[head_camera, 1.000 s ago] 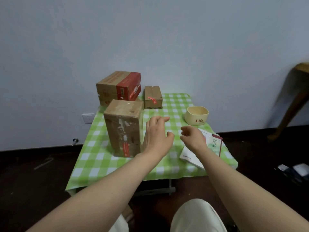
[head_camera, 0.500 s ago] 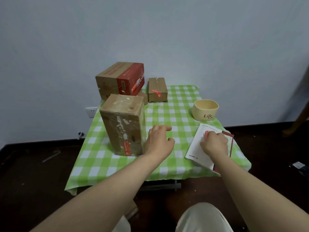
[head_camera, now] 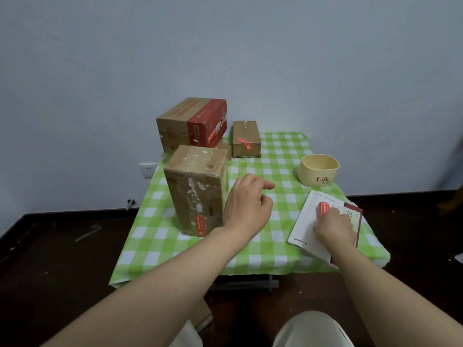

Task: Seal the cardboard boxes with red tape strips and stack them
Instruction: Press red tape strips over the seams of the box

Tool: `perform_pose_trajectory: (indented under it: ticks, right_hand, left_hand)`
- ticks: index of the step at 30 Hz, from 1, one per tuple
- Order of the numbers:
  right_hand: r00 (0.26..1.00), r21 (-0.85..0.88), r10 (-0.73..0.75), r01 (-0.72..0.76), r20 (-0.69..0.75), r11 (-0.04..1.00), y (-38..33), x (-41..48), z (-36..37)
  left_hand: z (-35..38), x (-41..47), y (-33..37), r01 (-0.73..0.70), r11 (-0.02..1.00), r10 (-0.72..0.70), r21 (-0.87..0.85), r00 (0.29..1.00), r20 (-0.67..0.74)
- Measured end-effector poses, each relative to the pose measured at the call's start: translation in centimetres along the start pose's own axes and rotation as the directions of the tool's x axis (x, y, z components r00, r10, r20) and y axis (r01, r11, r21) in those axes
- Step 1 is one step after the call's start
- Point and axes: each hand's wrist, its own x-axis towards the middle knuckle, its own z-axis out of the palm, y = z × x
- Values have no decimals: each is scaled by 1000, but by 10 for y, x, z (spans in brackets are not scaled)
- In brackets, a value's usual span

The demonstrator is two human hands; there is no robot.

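Change: a second ago our right hand (head_camera: 334,227) hovered over the checked cloth (head_camera: 275,246). Now it lies on the white booklet (head_camera: 302,226), lower right of the frame. Our left hand (head_camera: 246,209) has stayed beside the tall box (head_camera: 195,189).
Tall box: brown cardboard standing on end at centre left, scuffed, with torn clear tape and a red label low on its front.
Other boxes: a big box (head_camera: 193,122) with a glossy red band at upper centre. Just right of it is a small box (head_camera: 246,139) with a red strip across its seam.
Tape strip: the loose red tape strip (head_camera: 323,208), short and printed, lies on the booklet at our right fingertips.
Bowl: a cream bowl (head_camera: 318,172) with rounded corners, above the booklet.
Left grip: relaxed, fingers loosely bent, forefinger stretched out, holding nothing, just beside the tall box's right face.
Right grip: fingers curled down onto the strip's near end. We cannot tell whether they pinch it or only press, since the knuckles hide the tips.
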Motion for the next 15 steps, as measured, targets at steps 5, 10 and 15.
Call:
perform_pose_trajectory:
  ticks: [5, 10, 15]
  right_hand:
    - [999, 245, -43, 47, -23, 968, 4, -2, -7]
    - [932, 881, -229, -155, 280, 446, -27, -34, -25]
    - [701, 872, -518, -384, 490, 304, -45, -69, -39]
  left_hand:
    - [6, -4, 1, 97, 994, -94, -47, 994, 60]
    - [9, -4, 9, 421, 865, -379, -272, 905, 194]
    - [0, -8, 16, 628, 600, -478, -495, 778, 408]
